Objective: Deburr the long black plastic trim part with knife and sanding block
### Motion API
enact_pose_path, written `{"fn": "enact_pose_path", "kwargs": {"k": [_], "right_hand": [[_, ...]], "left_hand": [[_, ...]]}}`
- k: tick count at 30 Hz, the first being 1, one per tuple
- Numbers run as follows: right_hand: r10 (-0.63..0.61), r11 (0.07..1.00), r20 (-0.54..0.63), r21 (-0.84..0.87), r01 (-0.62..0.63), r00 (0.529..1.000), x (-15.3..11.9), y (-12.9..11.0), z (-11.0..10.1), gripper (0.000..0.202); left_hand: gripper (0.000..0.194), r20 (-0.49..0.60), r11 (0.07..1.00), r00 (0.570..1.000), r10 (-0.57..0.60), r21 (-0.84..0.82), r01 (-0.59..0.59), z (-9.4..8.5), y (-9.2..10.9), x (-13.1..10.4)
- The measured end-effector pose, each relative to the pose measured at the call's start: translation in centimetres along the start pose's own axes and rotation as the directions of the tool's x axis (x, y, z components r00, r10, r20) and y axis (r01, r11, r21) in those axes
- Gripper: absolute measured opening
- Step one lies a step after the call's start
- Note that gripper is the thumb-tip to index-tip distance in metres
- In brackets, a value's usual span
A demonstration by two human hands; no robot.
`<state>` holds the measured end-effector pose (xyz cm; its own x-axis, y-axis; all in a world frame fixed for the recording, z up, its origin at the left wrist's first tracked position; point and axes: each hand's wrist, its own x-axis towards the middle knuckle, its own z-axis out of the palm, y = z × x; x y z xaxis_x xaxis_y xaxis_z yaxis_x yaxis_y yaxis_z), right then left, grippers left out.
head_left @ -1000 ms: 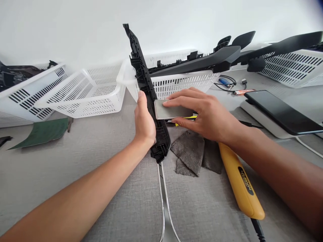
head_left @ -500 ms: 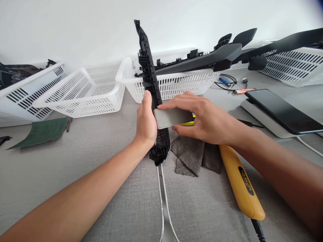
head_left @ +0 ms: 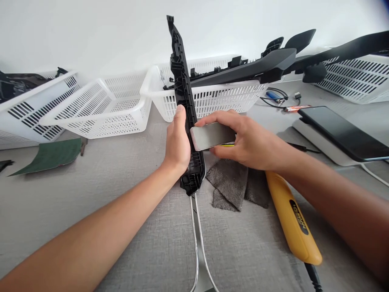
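My left hand (head_left: 178,144) is wrapped round a long black plastic trim part (head_left: 183,83), thumb up along its side. The part stands tilted, its ribbed inner side partly facing me, its lower end near the table. In my right hand (head_left: 243,138), pinched between thumb and fingers, is a flat grey rectangular block (head_left: 212,135) with a strip of yellow at its underside. The block's left end lies over the trim part, close to my left hand; whether it touches the part I cannot tell. Behind the right hand lies a dark grey cloth (head_left: 229,184).
A yellow corded tool (head_left: 291,219) lies at right, near a phone (head_left: 343,132) on a white box. White baskets (head_left: 106,126) line the wall; one holds black trim parts (head_left: 252,71). Green sandpaper (head_left: 51,156) lies left. A metal-edged stand (head_left: 197,243) is in front.
The grey block has shifted slightly to the right, away from my left palm. The trim part has tipped a little to the right. The view has shifted slightly.
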<state>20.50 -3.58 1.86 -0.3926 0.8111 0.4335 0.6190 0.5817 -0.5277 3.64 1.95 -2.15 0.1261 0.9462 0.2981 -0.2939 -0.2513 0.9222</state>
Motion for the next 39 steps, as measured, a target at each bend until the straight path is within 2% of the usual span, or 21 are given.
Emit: {"fn": "enact_pose_path", "kwargs": {"k": [5, 8, 11, 14, 20, 23, 26, 29, 32, 35, 39], "right_hand": [[-0.061, 0.996, 0.039, -0.060, 0.063, 0.997, 0.07, -0.38, -0.01, 0.057], [-0.049, 0.996, 0.007, -0.071, 0.049, 0.999, 0.02, -0.35, 0.04, 0.055], [0.003, 1.000, -0.022, -0.005, -0.003, 1.000, -0.08, -0.43, 0.46, 0.050], [0.019, 0.997, 0.014, 0.071, -0.020, 1.000, -0.12, -0.38, 0.55, 0.048], [0.013, 0.999, 0.006, -0.039, -0.013, 1.000, -0.15, 0.09, 0.06, 0.052], [0.033, 0.999, -0.004, -0.012, -0.033, 0.999, -0.25, -0.12, 0.44, 0.053], [-0.003, 1.000, 0.012, 0.000, 0.003, 1.000, -0.23, -0.31, 0.63, 0.052], [-0.034, 0.997, -0.001, -0.071, 0.034, 0.999, -0.12, -0.23, 0.45, 0.053], [0.042, 0.991, -0.093, -0.122, -0.053, 0.995, -0.10, -0.20, 0.39, 0.052], [0.119, 0.988, -0.153, -0.083, -0.132, 0.981, -0.16, -0.28, 0.55, 0.051], [0.034, 0.997, -0.104, -0.068, -0.041, 0.994, -0.17, -0.12, 0.62, 0.053]], "left_hand": [[0.042, 0.006, 1.000, 1.000, -0.016, 0.014, 0.016, 0.02, 0.05, 0.06], [0.040, 0.017, 1.000, 1.000, -0.010, 0.004, 0.010, 0.03, 0.09, 0.08], [0.043, 0.012, 1.000, 1.000, -0.009, -0.024, 0.009, -0.02, 0.02, 0.08], [0.044, 0.019, 1.000, 1.000, -0.011, -0.013, 0.011, -0.04, -0.06, 0.01], [0.041, 0.003, 0.999, 1.000, -0.001, 0.046, 0.001, 0.01, 0.02, -0.08], [0.041, -0.012, 0.999, 1.000, 0.000, 0.039, 0.000, -0.12, -0.06, -0.07], [0.042, 0.000, 1.000, 1.000, -0.005, 0.027, 0.005, -0.26, -0.18, -0.09], [0.040, 0.011, 0.999, 1.000, 0.008, 0.053, -0.009, -0.25, -0.17, -0.09], [0.041, 0.036, 0.998, 0.999, -0.002, 0.063, -0.001, -0.12, -0.05, -0.10], [0.046, 0.066, 0.998, 0.998, -0.022, 0.056, 0.019, -0.10, -0.03, -0.12], [0.043, 0.077, 0.997, 0.997, 0.005, 0.079, -0.011, -0.26, -0.12, -0.10]]}}
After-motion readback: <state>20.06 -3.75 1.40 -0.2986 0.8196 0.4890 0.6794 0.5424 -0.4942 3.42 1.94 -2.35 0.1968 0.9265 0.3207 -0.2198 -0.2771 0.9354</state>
